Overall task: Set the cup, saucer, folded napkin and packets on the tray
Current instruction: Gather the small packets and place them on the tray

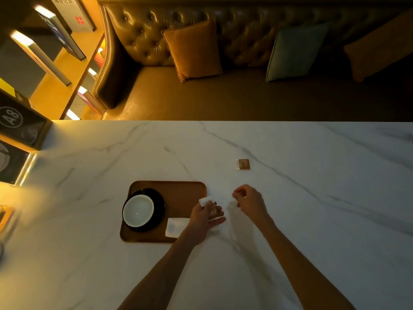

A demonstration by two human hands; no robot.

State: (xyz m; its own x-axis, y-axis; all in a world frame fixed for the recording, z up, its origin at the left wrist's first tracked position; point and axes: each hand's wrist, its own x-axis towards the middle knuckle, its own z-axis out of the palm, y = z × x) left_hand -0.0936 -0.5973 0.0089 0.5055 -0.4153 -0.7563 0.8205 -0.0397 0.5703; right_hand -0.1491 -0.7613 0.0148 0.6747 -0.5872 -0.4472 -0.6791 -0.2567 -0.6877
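A brown tray (178, 191) lies on the marble table. On its left half a white cup (138, 210) sits on a black saucer (159, 205). A folded white napkin (176, 227) rests on the tray's near right corner. My left hand (204, 217) hovers at the tray's right edge, shut on a brown and white packet (210, 205). To its right, over the table, my right hand (248, 201) has its fingers curled, and I cannot make out anything between them. A second packet (242, 164) lies alone on the table, farther back and to the right.
The marble table (312, 198) ends at its far edge against a tufted leather bench with an orange cushion (192, 50) and a green cushion (295, 52). Lit bookshelves (44, 52) stand to the left, and a dark sign marked A8 (13, 118) is at the table's left end.
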